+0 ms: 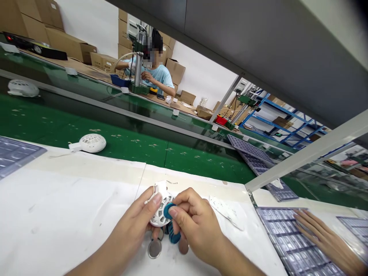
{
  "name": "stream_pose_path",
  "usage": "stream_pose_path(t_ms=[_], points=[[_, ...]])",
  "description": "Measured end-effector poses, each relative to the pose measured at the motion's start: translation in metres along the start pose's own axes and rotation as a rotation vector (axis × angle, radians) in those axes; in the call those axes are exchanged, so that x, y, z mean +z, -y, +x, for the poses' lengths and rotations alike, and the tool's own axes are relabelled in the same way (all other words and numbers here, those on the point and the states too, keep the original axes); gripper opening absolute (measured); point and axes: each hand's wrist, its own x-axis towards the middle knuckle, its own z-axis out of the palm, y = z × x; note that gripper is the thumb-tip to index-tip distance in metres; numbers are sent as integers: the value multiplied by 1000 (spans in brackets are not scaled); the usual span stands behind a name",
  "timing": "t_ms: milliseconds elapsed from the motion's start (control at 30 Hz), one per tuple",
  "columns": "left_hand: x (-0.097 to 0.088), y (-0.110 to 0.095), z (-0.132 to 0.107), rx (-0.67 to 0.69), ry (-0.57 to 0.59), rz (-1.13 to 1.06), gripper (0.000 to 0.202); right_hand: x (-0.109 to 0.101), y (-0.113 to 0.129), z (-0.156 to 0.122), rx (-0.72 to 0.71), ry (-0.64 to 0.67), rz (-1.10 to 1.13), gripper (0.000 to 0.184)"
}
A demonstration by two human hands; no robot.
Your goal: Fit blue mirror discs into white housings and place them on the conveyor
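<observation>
The left hand (138,216) grasped a white vented housing (159,217), stem (161,187) pointing far, long axis near-to-far; the right hand (198,222) pinched a teal disc (167,211). Right-side tray (283,232) contents were indistinct.

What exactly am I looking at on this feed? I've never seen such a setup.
No robot here: one head-worn camera looks forward and down at the wearer's bare hands. The left hand holds a white slotted piece; the right hand pinches a blue disc against it. Below them, silver discs and more blue discs lie on the white table. At far right, another person's hand rests on a compartmented tray.
</observation>
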Motion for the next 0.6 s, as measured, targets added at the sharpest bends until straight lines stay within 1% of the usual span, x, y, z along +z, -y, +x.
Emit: stream_pose_path(t_ms=[100,167,233,300,333,400,433,467,500,533,600], points=[[2,-2,-3,13,-11,-13,40,0,1,-1,15,-18,-38,16],[4,-5,-6,-3,-38,10,50,-1,1,-1,57,-26,-31,21],[6,-9,-8,-34,-40,12,61,-1,0,0,106,-59,45,32],[7,-10,-9,-48,-16,-51,65,2,-4,1,106,-80,156,46],[7,-9,-10,-52,-5,-102,65,5,-5,1,90,-54,218,51],[7,-3,-11,-52,6,-183,68,13,-8,0,67,72,359,60],[7,1,-11,-54,-6,-203,72,18,-9,-1,67,130,427,67],[7,5,-13,-60,-31,-211,77,23,-10,-2,73,162,487,74],[8,10,-14,-67,-63,-217,84,28,-10,-3,80,158,531,80],[7,14,-15,-79,-96,-227,90,32,-11,-4,83,126,555,84],[7,19,-18,-119,-137,-269,102,39,-12,-6,66,43,557,85]])
